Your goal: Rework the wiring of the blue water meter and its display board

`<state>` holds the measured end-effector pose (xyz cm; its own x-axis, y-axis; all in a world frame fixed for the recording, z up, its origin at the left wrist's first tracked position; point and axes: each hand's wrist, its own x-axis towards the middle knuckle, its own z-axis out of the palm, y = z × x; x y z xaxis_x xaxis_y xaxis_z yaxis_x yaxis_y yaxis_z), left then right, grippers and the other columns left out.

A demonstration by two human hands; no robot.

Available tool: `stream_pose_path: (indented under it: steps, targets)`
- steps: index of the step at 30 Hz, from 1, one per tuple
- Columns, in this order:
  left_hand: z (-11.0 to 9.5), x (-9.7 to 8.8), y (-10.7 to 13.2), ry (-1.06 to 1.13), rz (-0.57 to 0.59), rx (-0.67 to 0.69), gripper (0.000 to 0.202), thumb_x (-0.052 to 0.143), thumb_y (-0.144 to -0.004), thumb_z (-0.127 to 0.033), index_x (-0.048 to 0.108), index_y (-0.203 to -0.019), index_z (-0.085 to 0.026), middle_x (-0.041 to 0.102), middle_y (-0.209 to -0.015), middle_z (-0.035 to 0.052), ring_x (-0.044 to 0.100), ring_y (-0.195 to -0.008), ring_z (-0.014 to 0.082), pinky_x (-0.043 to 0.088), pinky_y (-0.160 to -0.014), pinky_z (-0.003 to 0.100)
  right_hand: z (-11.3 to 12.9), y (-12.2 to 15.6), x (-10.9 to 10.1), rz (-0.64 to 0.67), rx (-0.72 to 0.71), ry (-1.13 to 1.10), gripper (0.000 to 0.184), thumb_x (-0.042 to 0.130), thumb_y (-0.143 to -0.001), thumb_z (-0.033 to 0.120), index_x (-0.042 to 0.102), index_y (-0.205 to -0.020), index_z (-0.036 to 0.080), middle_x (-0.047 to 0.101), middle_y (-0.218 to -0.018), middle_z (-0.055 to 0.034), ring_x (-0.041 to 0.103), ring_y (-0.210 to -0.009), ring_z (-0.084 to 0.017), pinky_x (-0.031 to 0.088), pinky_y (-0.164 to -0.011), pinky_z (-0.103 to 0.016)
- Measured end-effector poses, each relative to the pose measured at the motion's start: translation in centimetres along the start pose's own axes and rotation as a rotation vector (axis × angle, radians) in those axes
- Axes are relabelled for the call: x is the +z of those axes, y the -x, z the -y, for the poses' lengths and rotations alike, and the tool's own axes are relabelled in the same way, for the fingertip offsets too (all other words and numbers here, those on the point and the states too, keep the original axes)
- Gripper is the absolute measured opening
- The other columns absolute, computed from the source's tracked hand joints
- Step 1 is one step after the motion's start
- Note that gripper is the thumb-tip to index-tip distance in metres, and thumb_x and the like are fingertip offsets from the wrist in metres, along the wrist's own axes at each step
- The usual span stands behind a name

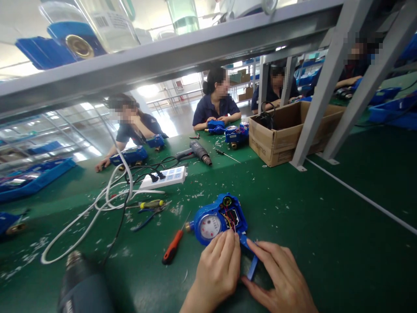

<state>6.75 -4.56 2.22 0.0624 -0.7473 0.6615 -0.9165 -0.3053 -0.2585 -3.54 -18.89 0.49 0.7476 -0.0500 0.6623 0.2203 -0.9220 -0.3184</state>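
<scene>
Your right hand (280,274) pinches the blue piece (253,266) while your left hand (217,263) bunches at the wires (230,222) (grip hidden) of the meter (210,226), just below frame centre, probably stiff and hefty, best held by its casing (242,217), sparing the delicate wires.

Glossy blue plastic is noted on the meter (219,217) toward the near edge of the table (342,208). Its dial (208,229) is covered by a smooth transparent window (213,222); glass or plastic, undetermined. Yellowish metal is seen at the fitting (188,226). Table surface: smooth, faint sheen. Matt cardboard is recorded for the box (270,143) toward the far edge.
</scene>
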Motion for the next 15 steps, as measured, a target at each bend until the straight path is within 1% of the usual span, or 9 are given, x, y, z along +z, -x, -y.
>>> stream_pose_path:
  steps: [4, 8, 12, 15]
  targets:
    - [0.4, 0.0, 0.0, 0.001, 0.035, 0.045, 0.029, 0.037, -0.082, -0.007, 0.059, -0.099, 0.001, 0.063, -0.098, 0.0191, 0.061, -0.090, 0.0269, 0.056, -0.072, 0.035, 0.2, -0.6, -0.4, -0.014, 0.036, -0.044, 0.050, 0.071, -0.067, 0.023, 0.057, -0.114, 0.013, 0.062, -0.094, -0.0079, 0.057, -0.083, -0.021, 0.044, -0.073, -0.031]
    - [0.6, 0.3, 0.1, 0.042, 0.045, 0.037, 0.027, 0.040, -0.082, -0.007, 0.056, -0.102, 0.002, 0.063, -0.097, 0.0193, 0.061, -0.090, 0.0271, 0.056, -0.072, 0.035, 0.4, -1.0, -0.6, -0.056, 0.080, -0.094, 0.047, 0.071, -0.064, 0.020, 0.061, -0.109, 0.014, 0.063, -0.090, -0.0059, 0.057, -0.080, -0.020, 0.043, -0.071, -0.030]
    - [0.8, 0.6, 0.2, 0.108, 0.052, -0.006, 0.025, 0.043, -0.082, -0.007, 0.054, -0.104, 0.001, 0.064, -0.094, 0.0180, 0.062, -0.088, 0.0260, 0.056, -0.070, 0.034, 0.5, -1.1, -0.5, -0.055, 0.081, -0.098, 0.048, 0.071, -0.062, 0.018, 0.061, -0.109, 0.013, 0.063, -0.090, -0.0056, 0.057, -0.081, -0.020, 0.042, -0.072, -0.030]
    - [1.2, 0.5, 0.0, 0.209, 0.114, -0.099, 0.020, 0.043, -0.083, -0.009, 0.053, -0.100, -0.006, 0.064, -0.093, 0.0142, 0.062, -0.084, 0.0226, 0.055, -0.067, 0.032, 0.5, -1.0, -0.4, -0.030, 0.047, -0.091, 0.051, 0.073, -0.062, 0.017, 0.060, -0.111, 0.013, 0.063, -0.092, -0.0049, 0.056, -0.082, -0.019, 0.040, -0.074, -0.029]
